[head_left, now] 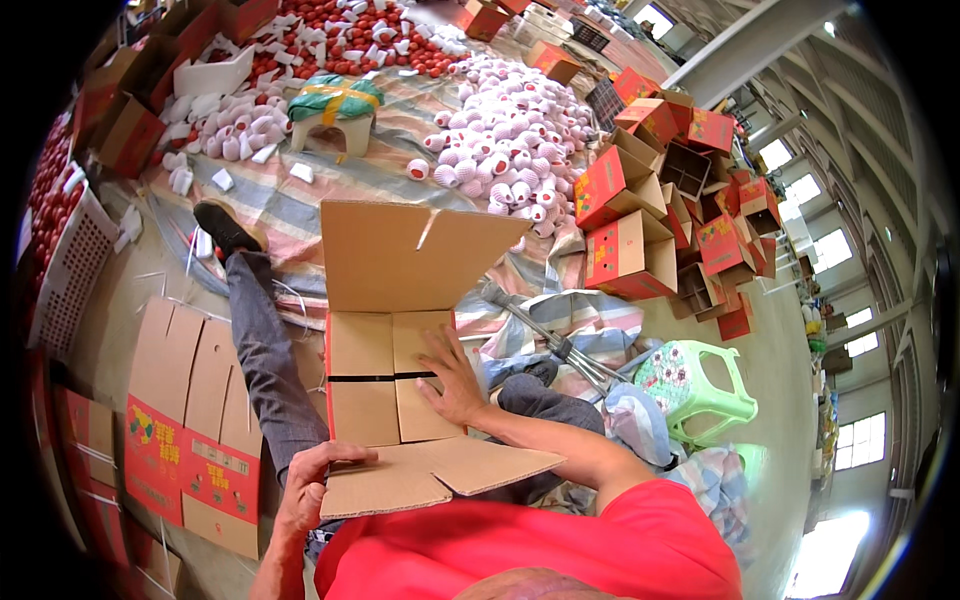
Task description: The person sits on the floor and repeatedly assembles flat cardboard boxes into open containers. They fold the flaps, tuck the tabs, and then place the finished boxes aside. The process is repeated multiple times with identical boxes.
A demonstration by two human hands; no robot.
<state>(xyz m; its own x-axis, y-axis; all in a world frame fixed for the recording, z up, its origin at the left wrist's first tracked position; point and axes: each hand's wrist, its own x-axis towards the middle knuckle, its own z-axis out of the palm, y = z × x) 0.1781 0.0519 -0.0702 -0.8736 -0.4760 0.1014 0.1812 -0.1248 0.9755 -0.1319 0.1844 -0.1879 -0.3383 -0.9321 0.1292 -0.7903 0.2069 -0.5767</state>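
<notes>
An open cardboard box [375, 345] stands between my legs, with its brown inside facing up. Its far flap [420, 255] is raised, and the near flap [430, 475] leans out toward my body. Inside, the bottom panels meet in a cross of seams, with a dark gap running across. My left hand [318, 478] grips the left edge of the near flap, thumb below and fingers on top. Over the right side of the inside my right hand [452, 380] lies with fingers stretched apart, touching the cardboard and holding nothing.
Flattened red-and-brown cartons [190, 430] lie at left, near a white crate [75, 270] of red fruit. Ahead are heaped fruits in white foam nets [515, 130] and a stool [335, 110]. Open cartons [640, 220] pile up at right, beyond a green stool [700, 385].
</notes>
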